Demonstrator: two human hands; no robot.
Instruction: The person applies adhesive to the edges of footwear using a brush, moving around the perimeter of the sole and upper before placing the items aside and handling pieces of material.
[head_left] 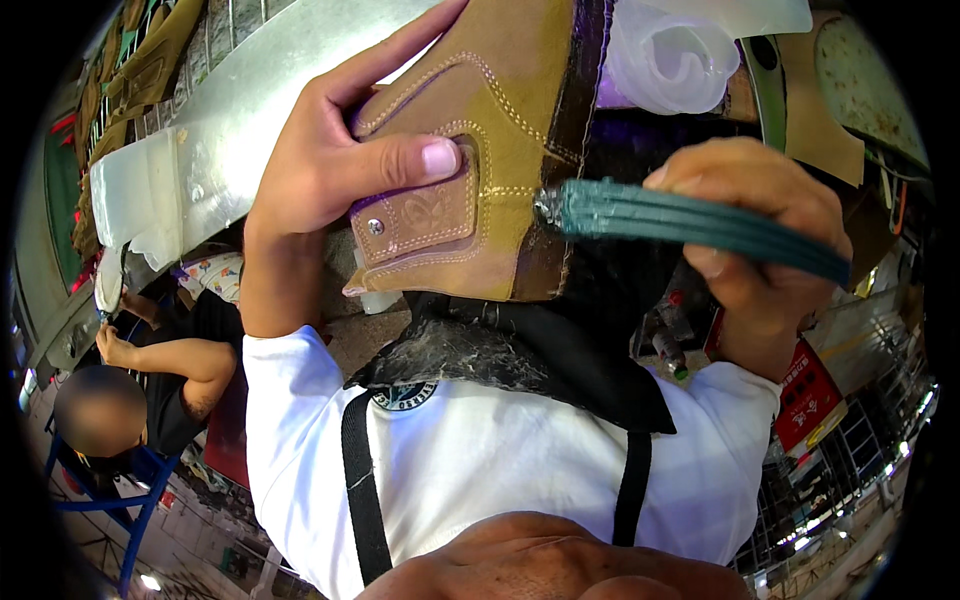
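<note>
A brown leather shoe upper (505, 80) with pale stitching is held up in front of me. My left hand (340, 165) grips it from the left, the thumb pressed on a stitched tab with a small metal rivet and the other fingers partly hidden. Along its right side runs a dark edge strip (585, 90). My right hand (760, 215) is closed round a glue brush (690, 220) with a flat, ridged green handle. The brush's glossy tip meets the upper at the dark strip, or sits just over it. A black apron (500, 340) hangs below the upper.
A translucent plastic-covered surface (240, 100) stretches across the upper left. White curled plastic (680, 60) lies at the top right, beside brown sheet material (835, 110). More brown uppers (155, 60) hang at far left. A co-worker (180, 370) sits at the lower left.
</note>
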